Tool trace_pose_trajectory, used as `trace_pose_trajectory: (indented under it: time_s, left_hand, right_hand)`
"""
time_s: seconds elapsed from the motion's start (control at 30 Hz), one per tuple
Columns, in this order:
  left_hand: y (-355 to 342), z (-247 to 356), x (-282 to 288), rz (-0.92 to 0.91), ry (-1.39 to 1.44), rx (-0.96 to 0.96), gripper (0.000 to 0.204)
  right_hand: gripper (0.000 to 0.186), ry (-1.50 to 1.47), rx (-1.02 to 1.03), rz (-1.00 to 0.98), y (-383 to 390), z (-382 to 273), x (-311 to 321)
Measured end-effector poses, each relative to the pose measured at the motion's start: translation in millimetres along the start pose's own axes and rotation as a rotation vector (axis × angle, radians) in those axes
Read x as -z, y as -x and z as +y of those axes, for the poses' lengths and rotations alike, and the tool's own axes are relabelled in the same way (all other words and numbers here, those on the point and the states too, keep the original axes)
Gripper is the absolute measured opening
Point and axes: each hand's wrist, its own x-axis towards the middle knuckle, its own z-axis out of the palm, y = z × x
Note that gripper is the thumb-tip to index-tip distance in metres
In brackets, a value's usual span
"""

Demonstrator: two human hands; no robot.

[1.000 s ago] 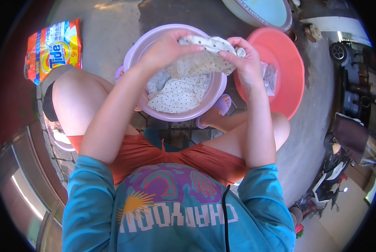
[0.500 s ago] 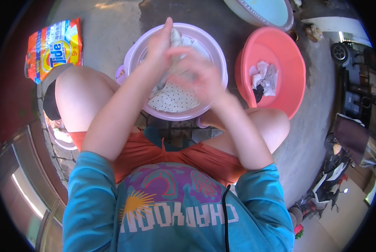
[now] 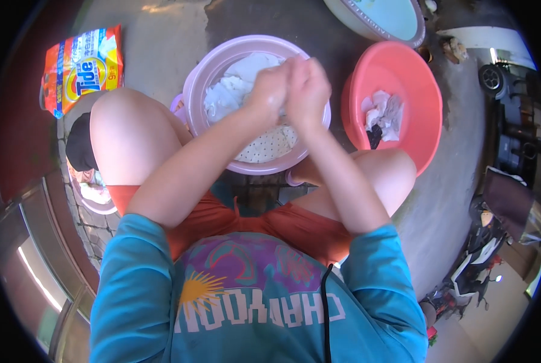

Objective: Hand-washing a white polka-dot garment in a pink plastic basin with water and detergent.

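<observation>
A lilac basin stands between my knees. White wet cloth lies in its left part, and a white polka-dotted cloth lies along its near side. Above the basin, my left hand and my right hand are pressed together with curled fingers. Whatever is between them, if anything, is hidden. Both hands look wet and slightly blurred.
To the right is a red basin with a small heap of white and dark cloth. Beyond it is a pale blue tub. An orange detergent bag stands at the left. Another container with clothes sits beside my left leg.
My hands have moved right and come together, with the fingers curled. My left hand was stretched out before. More of the white cloth at the basin's left now shows.
</observation>
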Motion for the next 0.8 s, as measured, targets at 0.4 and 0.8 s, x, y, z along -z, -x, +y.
trace_pose_trajectory:
  time_s: [0.4, 0.8]
  left_hand:
    - [-5.7, -5.2, 8.0, -0.057, 0.103, 0.234, 0.035]
    - [-17.2, -20.3, 4.1, -0.04, 0.061, 0.054, 0.032]
  right_hand:
    - [0.032, 0.261, 0.658, 0.281, 22.1, 38.6, -38.4]
    - [0.026, 0.174, 0.159, 0.384, -1.9, 46.6, -31.1]
